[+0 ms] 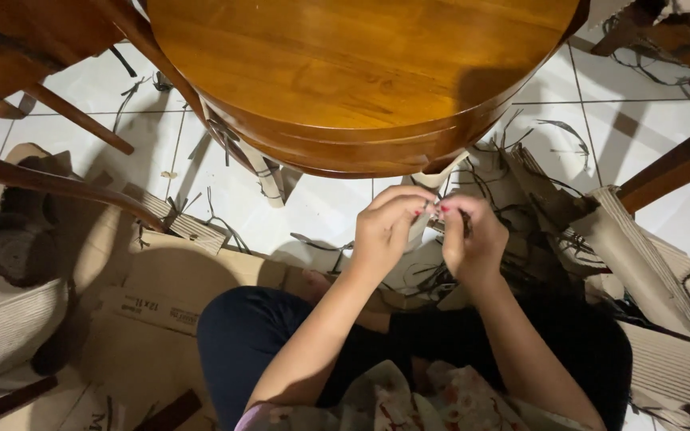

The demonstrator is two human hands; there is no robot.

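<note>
My left hand (386, 227) and my right hand (473, 235) meet just below the rim of a round polished wooden table (345, 72). Both pinch the same strip of brown corrugated cardboard (419, 227), which runs up toward the table's edge. The fingertips touch each other around it, so what lies between them is hidden. My legs in dark trousers (257, 343) are folded on the floor beneath my arms.
Flat cardboard sheets (161, 295) lie on the white tiled floor (313, 211) at left. Torn cardboard pieces and thin dark strips (537, 191) pile up at right, with a ribbed roll (640, 263). Wooden chair legs (49, 179) cross the left side.
</note>
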